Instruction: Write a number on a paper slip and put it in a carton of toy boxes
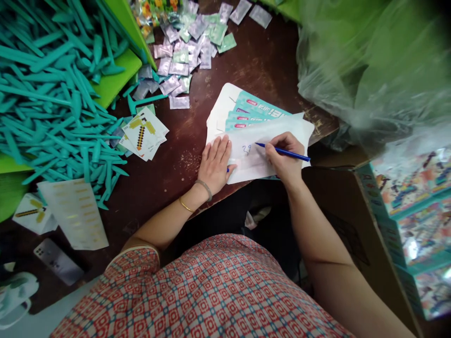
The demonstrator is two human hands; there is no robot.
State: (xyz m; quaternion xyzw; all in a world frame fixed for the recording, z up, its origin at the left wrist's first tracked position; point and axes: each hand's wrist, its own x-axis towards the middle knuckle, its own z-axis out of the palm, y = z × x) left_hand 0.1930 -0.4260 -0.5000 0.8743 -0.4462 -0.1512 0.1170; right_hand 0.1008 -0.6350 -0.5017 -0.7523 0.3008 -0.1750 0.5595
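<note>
Right hand: the right hand [282,157] rests on the white sheet [257,134], its grip pinched around a blue pen [298,155].
Blue pen: it lies slanted, the tip pointing left and touching the sheet just beside a small blue mark [246,149]; the back end sticks out to the right past the knuckles.
Left hand: the left hand [215,162] lies flat, palm down, grip spread with the fingers straight and close together. Its fingertips press on the left edge of the sheet and the heel rests on the worktop [169,173]. A grey band [205,188] and a thin gold bangle [185,205] circle the wrist.
White sheet: it lies at the near edge of the dark brown worktop, between the two hands, on top of a fanned stack of teal printed cards [253,109] that shows beyond its far edge.
Left side: a big heap of teal plastic pieces [52,103] covers the far left, partly on green trays [112,82]. Near it lie pickaxe cards [144,134], and closer in a pale sheet with yellow rows [75,213] and a phone [58,261].
Far side: a scatter of small silver and green sachets [183,56].
Right side: a clear plastic bag [369,70] over something green, and nearer, a cardboard box [355,220] beside colourful packs [416,188].
</note>
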